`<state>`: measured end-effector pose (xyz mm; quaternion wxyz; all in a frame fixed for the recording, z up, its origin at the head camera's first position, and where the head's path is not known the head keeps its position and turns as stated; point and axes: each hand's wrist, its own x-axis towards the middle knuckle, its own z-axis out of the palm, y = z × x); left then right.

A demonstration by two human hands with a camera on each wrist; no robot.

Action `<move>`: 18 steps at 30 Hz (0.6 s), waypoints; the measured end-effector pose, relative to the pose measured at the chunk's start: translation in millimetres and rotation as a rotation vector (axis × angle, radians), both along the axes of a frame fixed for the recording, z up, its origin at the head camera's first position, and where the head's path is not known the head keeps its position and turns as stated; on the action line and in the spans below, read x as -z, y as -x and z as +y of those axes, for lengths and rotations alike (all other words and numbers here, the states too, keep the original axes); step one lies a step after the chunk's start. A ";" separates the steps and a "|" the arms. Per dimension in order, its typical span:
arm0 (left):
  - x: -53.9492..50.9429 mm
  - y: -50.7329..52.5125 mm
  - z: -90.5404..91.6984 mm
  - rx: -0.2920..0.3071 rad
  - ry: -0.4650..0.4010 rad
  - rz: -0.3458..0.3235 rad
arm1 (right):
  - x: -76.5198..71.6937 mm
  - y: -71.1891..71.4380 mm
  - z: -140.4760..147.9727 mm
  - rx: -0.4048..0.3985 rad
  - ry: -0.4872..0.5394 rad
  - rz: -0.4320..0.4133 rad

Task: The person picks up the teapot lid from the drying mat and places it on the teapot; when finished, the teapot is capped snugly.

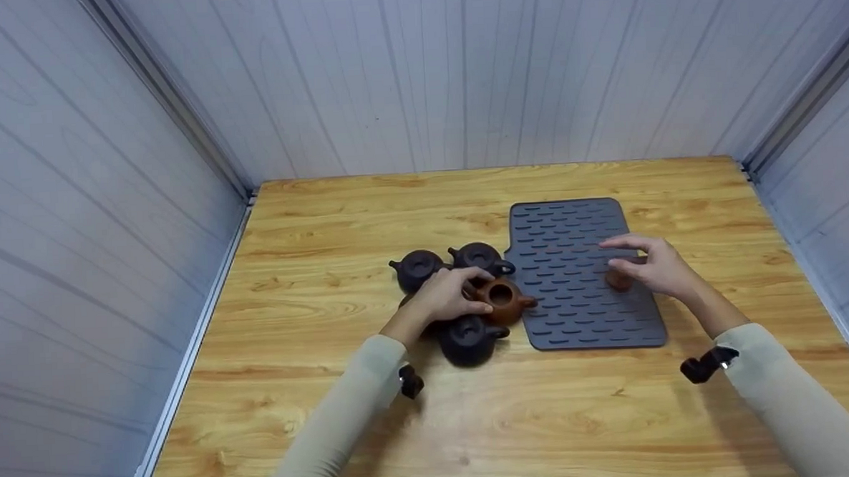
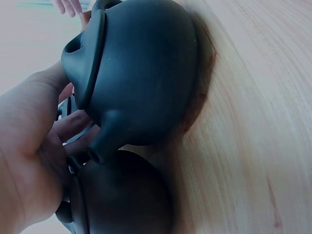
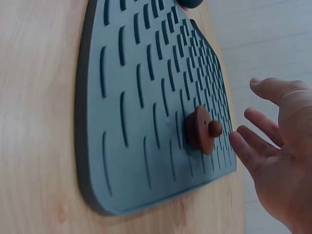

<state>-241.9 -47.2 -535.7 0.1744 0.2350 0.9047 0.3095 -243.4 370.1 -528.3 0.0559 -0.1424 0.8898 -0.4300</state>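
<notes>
A lidless brown teapot (image 1: pixel 503 312) stands at the mat's left edge, its round opening facing up and its spout pointing right. My left hand (image 1: pixel 450 295) holds it from the left, thumb on the near side and fingers on the far side; part of that hold is hidden in the left wrist view by a dark teapot (image 2: pixel 146 68). The brown lid (image 3: pixel 201 130), knob outward, lies on the grey ridged mat (image 1: pixel 571 311). Just above and beside the lid is my right hand (image 1: pixel 659 268), fingers spread apart, with nothing held.
Several dark lidded teapots crowd around my left hand: two behind, one at the far left (image 1: pixel 417 269) and one beside the mat (image 1: pixel 477 256), and one in front (image 1: pixel 467 344). Another lies partly under the hand. White panel walls (image 1: pixel 417 74) enclose the wooden table (image 1: pixel 547 419).
</notes>
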 end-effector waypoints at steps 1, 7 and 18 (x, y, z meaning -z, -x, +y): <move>0.3 0.1 0.2 0.000 0.001 0.001 | 1.6 -0.8 1.9 0.004 -0.007 0.006; 5.5 3.2 1.2 0.011 -0.004 0.017 | 13.4 -5.9 9.5 0.026 -0.037 0.030; 11.3 6.6 -1.7 0.032 0.003 0.051 | 33.3 -14.6 15.7 0.059 0.046 0.038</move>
